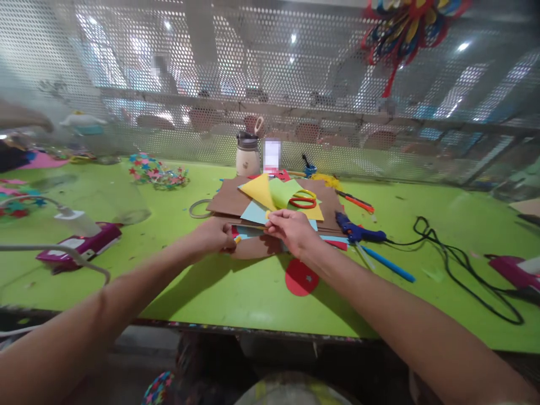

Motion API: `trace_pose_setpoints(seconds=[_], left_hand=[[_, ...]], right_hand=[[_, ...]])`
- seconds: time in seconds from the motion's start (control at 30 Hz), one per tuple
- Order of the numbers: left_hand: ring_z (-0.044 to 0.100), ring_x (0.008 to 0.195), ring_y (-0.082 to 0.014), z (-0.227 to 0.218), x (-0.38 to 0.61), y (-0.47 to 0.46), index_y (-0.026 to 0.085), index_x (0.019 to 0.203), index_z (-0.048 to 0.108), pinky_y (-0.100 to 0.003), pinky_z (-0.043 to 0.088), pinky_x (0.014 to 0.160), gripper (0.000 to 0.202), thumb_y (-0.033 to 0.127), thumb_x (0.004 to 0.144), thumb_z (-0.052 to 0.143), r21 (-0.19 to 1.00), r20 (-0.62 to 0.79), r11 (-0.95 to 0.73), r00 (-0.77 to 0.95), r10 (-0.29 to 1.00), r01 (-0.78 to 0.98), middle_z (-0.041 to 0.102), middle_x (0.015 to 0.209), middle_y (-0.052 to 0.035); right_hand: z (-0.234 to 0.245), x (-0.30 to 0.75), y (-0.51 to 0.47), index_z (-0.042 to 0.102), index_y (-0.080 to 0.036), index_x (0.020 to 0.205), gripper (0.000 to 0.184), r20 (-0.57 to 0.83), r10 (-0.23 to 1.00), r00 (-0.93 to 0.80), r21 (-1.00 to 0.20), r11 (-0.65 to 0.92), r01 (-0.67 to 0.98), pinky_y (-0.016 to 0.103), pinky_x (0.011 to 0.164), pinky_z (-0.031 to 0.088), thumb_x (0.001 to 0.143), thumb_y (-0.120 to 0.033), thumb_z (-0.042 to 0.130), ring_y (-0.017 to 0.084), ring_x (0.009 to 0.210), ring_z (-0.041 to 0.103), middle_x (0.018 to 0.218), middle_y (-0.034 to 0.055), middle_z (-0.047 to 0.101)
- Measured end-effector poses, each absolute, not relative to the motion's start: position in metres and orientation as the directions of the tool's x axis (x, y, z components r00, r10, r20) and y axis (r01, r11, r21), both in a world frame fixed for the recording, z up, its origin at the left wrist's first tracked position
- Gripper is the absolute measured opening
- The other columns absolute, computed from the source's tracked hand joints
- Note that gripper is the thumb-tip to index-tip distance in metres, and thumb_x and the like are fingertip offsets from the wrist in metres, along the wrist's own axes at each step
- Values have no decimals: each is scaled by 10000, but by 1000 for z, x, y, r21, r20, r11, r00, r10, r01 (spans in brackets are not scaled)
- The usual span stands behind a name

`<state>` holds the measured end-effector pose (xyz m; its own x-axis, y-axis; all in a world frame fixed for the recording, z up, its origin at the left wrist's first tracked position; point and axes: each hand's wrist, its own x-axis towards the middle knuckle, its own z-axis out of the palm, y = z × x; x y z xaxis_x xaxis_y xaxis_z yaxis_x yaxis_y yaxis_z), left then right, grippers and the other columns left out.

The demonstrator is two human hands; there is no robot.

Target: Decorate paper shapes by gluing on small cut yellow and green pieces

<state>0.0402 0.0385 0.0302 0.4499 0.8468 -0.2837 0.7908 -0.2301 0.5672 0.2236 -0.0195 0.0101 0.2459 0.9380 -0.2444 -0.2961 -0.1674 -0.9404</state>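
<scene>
My left hand (217,235) is closed at the front left of a stack of brown cardboard (228,197). A small yellow bit (238,239) shows at its fingertips; whether they grip it is unclear. My right hand (293,229) pinches a small yellow piece (267,214) over the stack's front edge. On the cardboard lie a yellow paper sheet (258,191), a green paper sheet (282,192), a light blue sheet (253,212) and scissors with red and yellow handles (302,201). A red paper circle (301,277) with a small silver star rests below my right wrist.
Right of the stack are a blue glue gun (363,232), its black cord (459,264) and a blue stick (388,264). A bottle (248,154) stands behind. Star garlands (158,171) and a purple power strip (80,247) lie left. Another person's arm (21,117) shows far left.
</scene>
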Motion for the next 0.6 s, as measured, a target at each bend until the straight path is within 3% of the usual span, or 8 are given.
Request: trace_pose_setpoints(seconds=[0.03,0.1,0.23,0.33,0.43,0.5,0.6], left_hand=[[660,857,-207,30,45,42,135,1040,663,-361,561,728,235,314,889,652,529,-287,-243,441,850,813,685,1036,-70],[640,1019,-243,28,52,46,170,1228,595,-428,565,824,349,336,923,621,452,-278,-282,434,857,847,612,1252,-93],[634,1041,-246,24,60,43,179,1240,584,-447,556,856,352,338,927,617,311,-197,-394,464,863,865,611,1255,-93],[625,1029,-283,25,59,33,149,1099,656,-433,520,842,244,302,923,586,225,-84,-472,499,862,852,628,1186,-122],[617,966,-323,26,53,23,140,882,699,-378,451,733,218,296,877,547,181,13,-493,499,866,851,639,1090,-156],[625,845,-291,24,48,19,152,785,692,-338,403,632,239,336,849,552,188,9,-485,492,871,854,663,943,-125],[598,659,-224,17,44,19,164,654,656,-294,349,539,230,334,801,607,237,-104,-464,497,862,854,615,655,-36]], right_hand=[[10,223,-20,597,-166,1223,301,-244,938,245,-943,-170,-287,433,841,568,954,-302,613,229,1010,658,1223,89,633],[8,223,-21,597,-166,1222,302,-244,939,242,-947,-177,-269,433,840,568,954,-302,613,229,1009,658,1221,89,634],[1,224,-26,600,-164,1215,296,-254,939,232,-952,-200,-232,425,829,572,954,-303,613,224,994,662,1207,87,639],[-5,225,-28,602,-163,1209,291,-259,941,219,-955,-215,-205,419,820,575,955,-303,612,220,982,665,1196,85,643],[-8,228,-30,607,-160,1198,281,-256,947,196,-959,-223,-173,409,807,579,955,-301,612,214,964,669,1178,81,650],[-9,230,-32,610,-158,1189,273,-249,952,178,-963,-224,-150,403,798,581,955,-299,613,210,951,671,1166,79,654],[-9,232,-33,617,-155,1171,258,-233,958,166,-969,-215,-118,386,776,585,955,-295,614,199,921,675,1137,73,662]])
